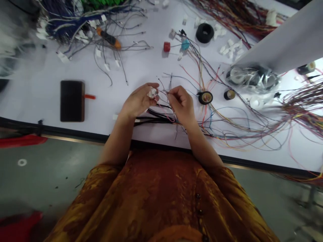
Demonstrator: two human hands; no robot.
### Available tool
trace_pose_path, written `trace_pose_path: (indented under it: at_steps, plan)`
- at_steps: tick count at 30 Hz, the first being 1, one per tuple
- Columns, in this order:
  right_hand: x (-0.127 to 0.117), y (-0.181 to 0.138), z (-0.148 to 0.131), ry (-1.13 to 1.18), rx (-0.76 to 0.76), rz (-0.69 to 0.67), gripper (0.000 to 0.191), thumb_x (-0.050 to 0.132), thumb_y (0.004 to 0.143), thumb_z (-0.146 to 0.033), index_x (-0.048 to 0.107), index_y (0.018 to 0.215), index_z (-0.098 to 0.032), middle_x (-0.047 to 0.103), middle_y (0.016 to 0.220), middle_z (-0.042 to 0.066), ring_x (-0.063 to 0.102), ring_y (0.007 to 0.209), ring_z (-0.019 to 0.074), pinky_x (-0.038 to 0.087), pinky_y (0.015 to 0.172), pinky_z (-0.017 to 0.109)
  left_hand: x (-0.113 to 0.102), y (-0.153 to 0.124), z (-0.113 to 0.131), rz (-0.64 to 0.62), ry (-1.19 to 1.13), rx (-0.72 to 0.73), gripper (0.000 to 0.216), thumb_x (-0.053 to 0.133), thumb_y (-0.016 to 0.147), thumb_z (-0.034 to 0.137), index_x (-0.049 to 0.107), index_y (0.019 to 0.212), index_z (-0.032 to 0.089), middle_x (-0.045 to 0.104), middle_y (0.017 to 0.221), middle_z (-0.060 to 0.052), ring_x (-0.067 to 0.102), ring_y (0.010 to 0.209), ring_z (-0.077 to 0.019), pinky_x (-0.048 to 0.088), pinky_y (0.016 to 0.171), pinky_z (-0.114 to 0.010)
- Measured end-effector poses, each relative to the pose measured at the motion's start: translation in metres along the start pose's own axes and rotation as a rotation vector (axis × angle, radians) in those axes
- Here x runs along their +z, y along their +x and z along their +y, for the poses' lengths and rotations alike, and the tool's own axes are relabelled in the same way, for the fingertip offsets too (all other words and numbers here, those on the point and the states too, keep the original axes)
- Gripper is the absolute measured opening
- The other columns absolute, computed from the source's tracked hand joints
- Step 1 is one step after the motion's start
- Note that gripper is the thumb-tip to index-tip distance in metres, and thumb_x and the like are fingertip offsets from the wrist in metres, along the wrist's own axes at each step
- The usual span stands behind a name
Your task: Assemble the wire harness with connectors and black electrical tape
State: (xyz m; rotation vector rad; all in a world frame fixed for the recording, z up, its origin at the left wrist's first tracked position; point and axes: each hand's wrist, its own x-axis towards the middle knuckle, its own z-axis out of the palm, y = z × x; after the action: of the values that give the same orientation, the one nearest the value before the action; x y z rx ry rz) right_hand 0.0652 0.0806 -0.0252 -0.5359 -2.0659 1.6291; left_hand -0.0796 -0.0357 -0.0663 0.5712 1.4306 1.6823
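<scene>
Between the fingers and thumb of my left hand [141, 99] sits a small white plastic connector [152, 92]. Just to its right, my right hand [183, 104] pinches a thin wire [165, 90] by its end, a short gap from the connector. A pink wire [164, 107] loops down below the fingers. Under both hands runs a bundle of black-sleeved cables [156, 117] lying along the table. Loose coloured wires [227, 134] spread from there to the right. My palm and fingers partly hide the connector's far side.
A roll of black tape [205, 97] and a smaller roll [229, 94] stand right of my hands. A dark phone-like device [72, 101] lies at left. Farther back are an orange-black tool [109, 38], blue wire bundles [63, 27], a black ring [204, 33] and white connectors [230, 48].
</scene>
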Motion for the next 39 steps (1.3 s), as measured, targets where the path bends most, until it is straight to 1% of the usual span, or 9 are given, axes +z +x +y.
trace_pose_path:
  at_steps: [2, 4, 9, 13, 18, 22, 25, 29, 39]
  plan:
    - [0.005, 0.003, -0.006, -0.058, -0.039, -0.037, 0.017, 0.058, 0.095, -0.032, 0.055, 0.083, -0.021, 0.046, 0.065, -0.005, 0.039, 0.057, 0.0083, 0.034, 0.055, 0.025, -0.004, -0.004, 0.002, 0.007, -0.07, 0.009, 0.032, 0.054, 0.098, 0.048, 0.064, 0.108, 0.02, 0.066, 0.097, -0.007, 0.064, 0.07, -0.012, 0.051, 0.059, -0.025]
    - [0.008, 0.006, -0.008, -0.096, -0.044, -0.057, 0.015, 0.058, 0.093, -0.028, 0.055, 0.08, -0.02, 0.045, 0.063, -0.005, 0.037, 0.057, 0.0082, 0.033, 0.056, 0.025, -0.004, -0.006, -0.001, 0.054, -0.088, 0.029, 0.035, 0.056, 0.097, 0.052, 0.064, 0.106, 0.02, 0.066, 0.093, -0.006, 0.06, 0.062, -0.0091, 0.046, 0.053, -0.023]
    - [0.013, 0.011, -0.006, -0.067, 0.026, -0.052, 0.013, 0.059, 0.09, -0.025, 0.056, 0.078, -0.02, 0.049, 0.064, -0.005, 0.041, 0.059, 0.0086, 0.035, 0.058, 0.025, -0.006, -0.008, -0.011, 0.136, -0.125, 0.018, 0.042, 0.053, 0.098, 0.058, 0.068, 0.108, 0.021, 0.068, 0.088, -0.004, 0.05, 0.052, -0.006, 0.042, 0.049, -0.022]
    - [0.013, 0.015, -0.004, -0.106, 0.05, -0.034, 0.012, 0.061, 0.087, -0.024, 0.057, 0.077, -0.02, 0.052, 0.065, -0.004, 0.043, 0.06, 0.009, 0.036, 0.06, 0.026, -0.006, -0.008, -0.014, 0.136, -0.177, 0.006, 0.042, 0.056, 0.097, 0.057, 0.069, 0.112, 0.02, 0.069, 0.091, -0.006, 0.057, 0.06, -0.0086, 0.046, 0.056, -0.023]
    - [0.008, 0.017, -0.006, -0.046, 0.079, -0.063, 0.012, 0.062, 0.086, -0.024, 0.058, 0.076, -0.02, 0.05, 0.064, -0.004, 0.041, 0.06, 0.0089, 0.035, 0.058, 0.025, -0.004, -0.01, -0.014, 0.12, -0.225, 0.087, 0.035, 0.064, 0.094, 0.049, 0.07, 0.115, 0.022, 0.07, 0.107, -0.008, 0.062, 0.078, -0.0124, 0.05, 0.066, -0.023]
    - [0.005, 0.015, -0.008, 0.078, 0.092, -0.156, 0.014, 0.062, 0.089, -0.032, 0.06, 0.082, -0.02, 0.054, 0.065, -0.004, 0.04, 0.056, 0.0085, 0.032, 0.054, 0.025, -0.006, -0.01, -0.019, 0.141, -0.103, 0.18, 0.042, 0.065, 0.091, 0.055, 0.07, 0.121, 0.026, 0.069, 0.11, -0.007, 0.062, 0.085, -0.014, 0.05, 0.069, -0.024]
    - [0.008, 0.011, -0.01, -0.069, 0.025, -0.202, 0.013, 0.062, 0.091, -0.03, 0.064, 0.083, -0.02, 0.064, 0.072, -0.002, 0.042, 0.057, 0.0084, 0.035, 0.058, 0.026, -0.006, -0.009, -0.021, 0.159, -0.001, 0.217, 0.041, 0.063, 0.092, 0.056, 0.07, 0.122, 0.028, 0.068, 0.113, -0.005, 0.062, 0.086, -0.0142, 0.051, 0.071, -0.025]
    - [0.015, 0.007, -0.009, -0.311, -0.003, -0.085, 0.014, 0.06, 0.092, -0.028, 0.062, 0.08, -0.02, 0.066, 0.073, -0.002, 0.046, 0.058, 0.0093, 0.037, 0.062, 0.027, -0.002, -0.01, -0.019, 0.149, -0.04, 0.202, 0.041, 0.063, 0.092, 0.057, 0.07, 0.119, 0.028, 0.07, 0.106, -0.007, 0.061, 0.08, -0.0134, 0.05, 0.066, -0.025]
    - [0.016, 0.009, -0.001, -0.305, 0.022, -0.115, 0.016, 0.06, 0.089, -0.026, 0.06, 0.074, -0.02, 0.059, 0.064, -0.003, 0.048, 0.059, 0.0107, 0.036, 0.061, 0.027, 0.002, -0.01, -0.019, 0.132, -0.138, 0.153, 0.04, 0.062, 0.092, 0.057, 0.07, 0.117, 0.026, 0.069, 0.104, -0.007, 0.061, 0.075, -0.0125, 0.051, 0.067, -0.026]
